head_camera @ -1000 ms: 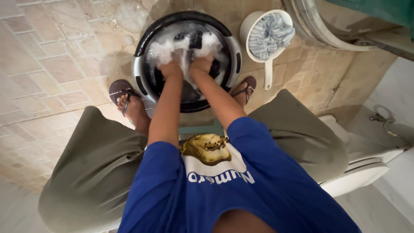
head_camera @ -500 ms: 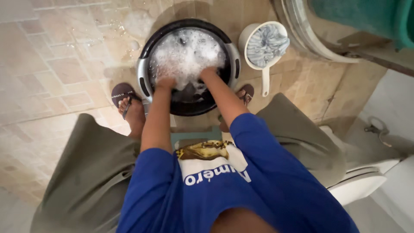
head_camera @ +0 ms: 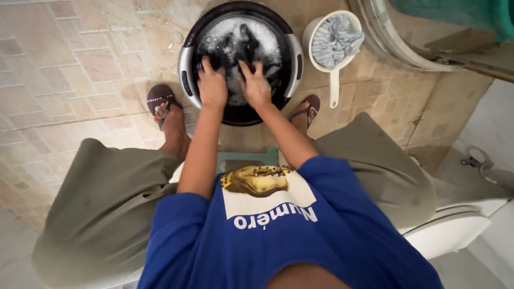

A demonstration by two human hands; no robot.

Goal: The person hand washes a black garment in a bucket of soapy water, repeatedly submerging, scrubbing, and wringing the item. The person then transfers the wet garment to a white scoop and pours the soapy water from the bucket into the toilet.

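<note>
Dark wet cloth [head_camera: 241, 45] bunched in soapy water inside a round black basin [head_camera: 188, 80] on the tiled floor [head_camera: 80, 69], between two sandalled feet. No clear long axis or heading readable in the crumpled cloth. Left hand [head_camera: 212, 85] and right hand [head_camera: 255, 85] side by side, fingers spread, pressing down on it. To the right, just beside the basin: a white scoop [head_camera: 333, 88] holding pale striped fabric, handle pointing near.

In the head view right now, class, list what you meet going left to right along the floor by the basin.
Brown sandal on the foot → left hand → right hand, both in the dark basin on the soapy dark cloth → white ladle holding striped cloth.
</note>
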